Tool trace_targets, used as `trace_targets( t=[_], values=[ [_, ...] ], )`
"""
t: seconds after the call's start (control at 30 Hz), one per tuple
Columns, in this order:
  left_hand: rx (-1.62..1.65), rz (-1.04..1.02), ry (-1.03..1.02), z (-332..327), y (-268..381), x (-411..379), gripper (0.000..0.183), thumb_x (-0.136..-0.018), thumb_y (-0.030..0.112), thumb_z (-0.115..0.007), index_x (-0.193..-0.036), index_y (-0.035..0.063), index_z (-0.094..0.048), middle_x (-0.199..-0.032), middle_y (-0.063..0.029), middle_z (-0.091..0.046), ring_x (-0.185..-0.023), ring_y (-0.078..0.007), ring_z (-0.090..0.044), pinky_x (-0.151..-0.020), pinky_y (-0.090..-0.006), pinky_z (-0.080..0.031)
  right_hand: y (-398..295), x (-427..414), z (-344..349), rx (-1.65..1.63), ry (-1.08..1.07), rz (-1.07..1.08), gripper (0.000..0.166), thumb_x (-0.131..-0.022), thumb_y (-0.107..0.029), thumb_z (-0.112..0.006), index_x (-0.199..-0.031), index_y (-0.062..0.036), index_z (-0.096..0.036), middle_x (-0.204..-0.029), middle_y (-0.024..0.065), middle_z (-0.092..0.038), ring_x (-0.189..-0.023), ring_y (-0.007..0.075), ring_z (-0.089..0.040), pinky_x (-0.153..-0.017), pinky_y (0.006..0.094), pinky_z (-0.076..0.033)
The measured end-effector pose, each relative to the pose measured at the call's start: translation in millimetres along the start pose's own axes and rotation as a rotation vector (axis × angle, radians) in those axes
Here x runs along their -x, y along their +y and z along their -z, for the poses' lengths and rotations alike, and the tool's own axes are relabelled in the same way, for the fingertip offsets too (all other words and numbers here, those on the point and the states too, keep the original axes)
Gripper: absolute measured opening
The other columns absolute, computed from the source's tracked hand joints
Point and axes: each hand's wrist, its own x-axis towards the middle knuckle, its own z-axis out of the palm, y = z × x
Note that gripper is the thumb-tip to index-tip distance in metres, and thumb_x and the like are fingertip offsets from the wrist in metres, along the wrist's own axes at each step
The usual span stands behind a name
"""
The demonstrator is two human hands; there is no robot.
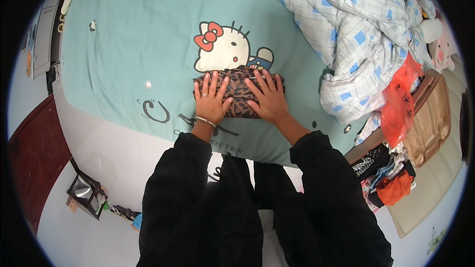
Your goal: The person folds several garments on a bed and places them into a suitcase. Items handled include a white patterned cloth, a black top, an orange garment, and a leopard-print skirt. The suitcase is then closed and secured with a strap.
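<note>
A folded leopard-print garment (237, 98) in brown and black lies on the bed before me. My left hand (212, 98) rests flat on its left side with the fingers apart; a ring and a pale bracelet are on this hand and wrist. On the garment's right side my right hand (268, 98) lies palm down, fingers spread. Both hands press on the cloth without gripping it. Beneath is a teal bedsheet (122, 52) printed with a white cartoon cat (222, 53) wearing a red bow; the garment covers the print's lower part.
A rumpled white and blue quilt (337, 33) fills the bed's upper right. Beside it stand an open suitcase (426, 118), a red plastic bag (399, 104) and a pile of clothes (389, 181). A dark red door (39, 155) and a small dark rack (87, 193) are at left.
</note>
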Motion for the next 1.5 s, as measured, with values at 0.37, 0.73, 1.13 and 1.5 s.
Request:
trace_targets(
  t=[0.37, 0.73, 1.13, 1.5],
  values=[
    [0.267, 0.161, 0.233, 87.6, 17.9, 42.1, 0.059, -0.085, 0.024, -0.055, -0.134, 0.0008, -0.032, -0.14, -0.0238, -0.027, -0.127, -0.0385, -0.03, -0.103, -0.0486, -0.024, -36.8, 42.1, 18.5, 0.159, -0.059, 0.226, 0.059, -0.079, -0.012, -0.057, -0.135, -0.0145, -0.037, -0.141, 0.0066, -0.033, -0.131, 0.0243, -0.028, -0.105, 0.0505, -0.022],
    [1.151, 0.678, -0.104, 72.9, 13.5, 166.4, 0.036, -0.089, 0.031, -0.055, -0.098, -0.0032, -0.061, -0.079, -0.0108, -0.065, -0.076, -0.0174, -0.06, -0.07, -0.0306, -0.046, -45.2, 36.6, 85.2, -0.506, -0.289, -0.158, 0.04, -0.077, -0.001, -0.046, -0.116, -0.0075, -0.055, -0.112, 0.0161, -0.057, -0.101, 0.0302, -0.056, -0.082, 0.0374, -0.047],
    [1.97, 0.157, -1.4, 122.3, 171.9, 47.4, 0.046, -0.095, 0.045, -0.036, -0.117, 0.0049, -0.044, -0.115, -0.0093, -0.052, -0.107, -0.0242, -0.049, -0.091, -0.0392, -0.041, -98.9, 246.2, 246.0, -2.092, 0.387, -0.574, 0.053, -0.077, 0.0, -0.046, -0.13, -0.0001, -0.04, -0.123, 0.0105, -0.052, -0.11, 0.0215, -0.053, -0.097, 0.0336, -0.04],
    [1.761, 0.061, -1.209, 195.7, 360.7, 57.6, 0.049, -0.085, 0.004, -0.058, -0.129, 0.0021, -0.038, -0.121, -0.0106, -0.052, -0.11, -0.0228, -0.052, -0.093, -0.0362, -0.043, -115.7, 384.9, 285.8, -1.894, 0.879, -0.567, 0.05, -0.081, -0.004, -0.057, -0.128, -0.0014, -0.041, -0.122, 0.0079, -0.052, -0.11, 0.0177, -0.051, -0.097, 0.0324, -0.039]
  ],
)
